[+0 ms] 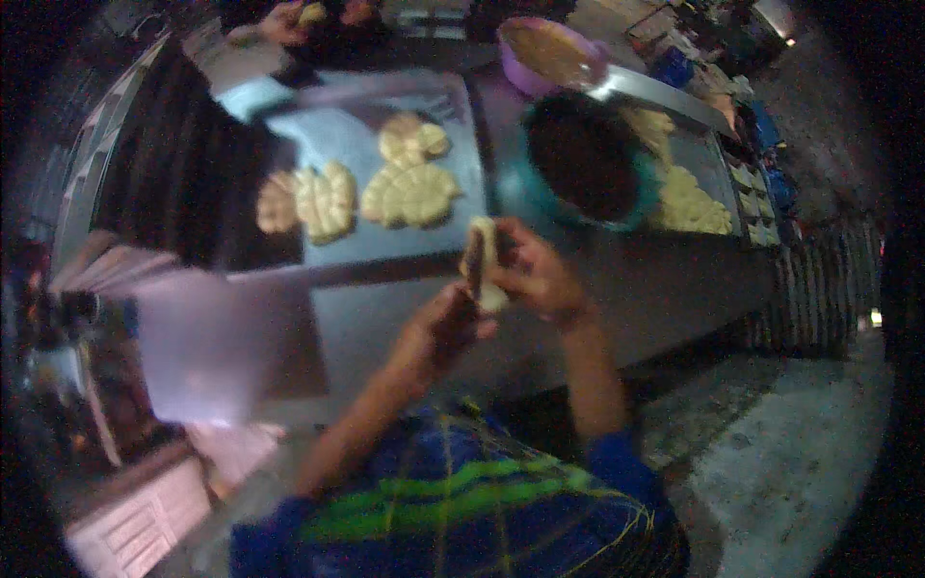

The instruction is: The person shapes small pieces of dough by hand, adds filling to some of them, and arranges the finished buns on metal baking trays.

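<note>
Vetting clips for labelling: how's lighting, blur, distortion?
Head view: dim, grainy, black toward the rim; left hand, right hand and held dough soft-edged; pale sheen on the tray; inside of the teal bowl too dark to read; fisheye bows outer edges.

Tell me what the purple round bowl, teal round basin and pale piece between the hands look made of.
Purple round bowl: probably plastic, smooth, evenly coloured. Teal round basin: likely plastic, likewise evenly coloured; finish blurred. Pale piece: apparently soft dough, matte, cream-coloured, irregularly shaped.
</note>
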